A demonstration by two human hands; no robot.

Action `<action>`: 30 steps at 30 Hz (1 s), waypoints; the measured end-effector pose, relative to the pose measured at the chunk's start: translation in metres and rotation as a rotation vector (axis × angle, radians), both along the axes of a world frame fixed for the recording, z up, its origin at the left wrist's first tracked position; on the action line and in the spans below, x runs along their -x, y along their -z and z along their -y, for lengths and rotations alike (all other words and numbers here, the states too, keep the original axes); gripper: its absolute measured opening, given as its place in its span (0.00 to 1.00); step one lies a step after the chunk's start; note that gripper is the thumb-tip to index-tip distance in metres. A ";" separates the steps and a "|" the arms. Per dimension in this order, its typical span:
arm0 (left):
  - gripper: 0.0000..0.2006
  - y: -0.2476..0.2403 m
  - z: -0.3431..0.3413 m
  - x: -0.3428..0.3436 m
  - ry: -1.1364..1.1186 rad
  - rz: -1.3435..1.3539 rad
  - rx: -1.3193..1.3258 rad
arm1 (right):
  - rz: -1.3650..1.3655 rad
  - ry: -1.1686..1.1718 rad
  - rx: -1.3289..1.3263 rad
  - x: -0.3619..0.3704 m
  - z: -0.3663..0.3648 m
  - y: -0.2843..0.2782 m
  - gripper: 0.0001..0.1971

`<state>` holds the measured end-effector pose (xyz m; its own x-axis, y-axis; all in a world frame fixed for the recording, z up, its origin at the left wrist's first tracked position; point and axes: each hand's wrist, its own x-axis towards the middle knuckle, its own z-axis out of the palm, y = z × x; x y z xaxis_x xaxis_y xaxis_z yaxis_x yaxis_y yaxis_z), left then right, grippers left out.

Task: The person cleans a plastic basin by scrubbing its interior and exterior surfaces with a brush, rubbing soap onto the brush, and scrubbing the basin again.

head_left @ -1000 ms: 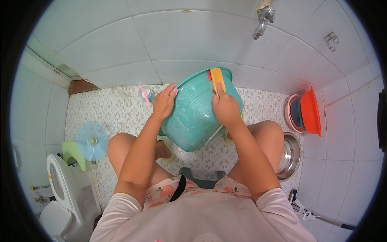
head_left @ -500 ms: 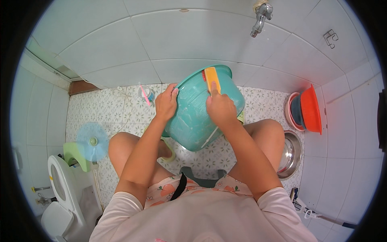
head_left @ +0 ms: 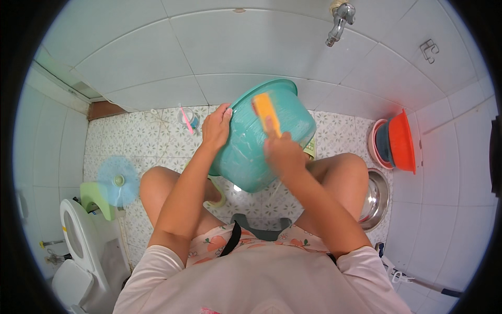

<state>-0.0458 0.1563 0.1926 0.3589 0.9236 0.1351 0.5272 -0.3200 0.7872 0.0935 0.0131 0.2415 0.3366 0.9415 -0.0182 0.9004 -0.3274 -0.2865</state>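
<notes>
The right hand [head_left: 282,152] had slid down the teal basin's [head_left: 246,157] underside since half a second earlier, grip clamped on a blurred orange sponge [head_left: 264,107]. The left hand [head_left: 217,125] stayed gripping the rim, basin tilted mid-frame.

Bathroom things lying about the tiled floor and walls

A tap [head_left: 340,21] is jutting from the white wall tiles, with a metal hook [head_left: 429,51] sitting to its right. Orange and pink basins [head_left: 397,142] are leaning stacked against the right wall, and a steel bowl [head_left: 374,199] is resting just below them. A toilet [head_left: 78,246] is standing at the lower left, with a green stool [head_left: 97,196] and a pale blue round fan [head_left: 119,181] sitting beside it.
</notes>
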 end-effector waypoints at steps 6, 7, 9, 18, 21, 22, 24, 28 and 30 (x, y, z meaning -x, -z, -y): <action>0.16 0.004 -0.005 0.002 0.043 0.109 0.063 | 0.166 -0.131 -0.017 0.027 0.017 0.003 0.29; 0.16 0.002 -0.004 0.001 0.042 0.109 0.066 | 0.166 -0.132 -0.014 0.016 0.011 0.002 0.29; 0.17 -0.006 0.000 -0.008 0.090 0.134 0.127 | 0.023 0.033 -0.082 -0.014 -0.008 -0.004 0.29; 0.17 -0.009 0.001 -0.009 0.110 0.178 0.311 | 0.110 -0.226 0.008 0.038 0.027 0.012 0.27; 0.16 0.006 -0.002 -0.002 0.109 0.201 0.086 | 0.173 -0.061 -0.029 0.020 0.010 -0.009 0.27; 0.16 0.004 0.000 -0.007 0.117 0.207 0.091 | 0.179 -0.053 -0.024 0.005 0.004 -0.010 0.27; 0.17 -0.004 0.003 -0.014 0.122 0.149 0.101 | 0.034 0.084 -0.119 -0.019 -0.007 -0.003 0.28; 0.17 0.002 0.000 -0.006 0.115 0.182 0.109 | 0.141 -0.016 -0.056 0.026 0.003 0.006 0.30; 0.16 0.004 -0.002 -0.006 0.087 0.183 0.104 | 0.091 -0.099 -0.028 0.038 0.014 0.008 0.29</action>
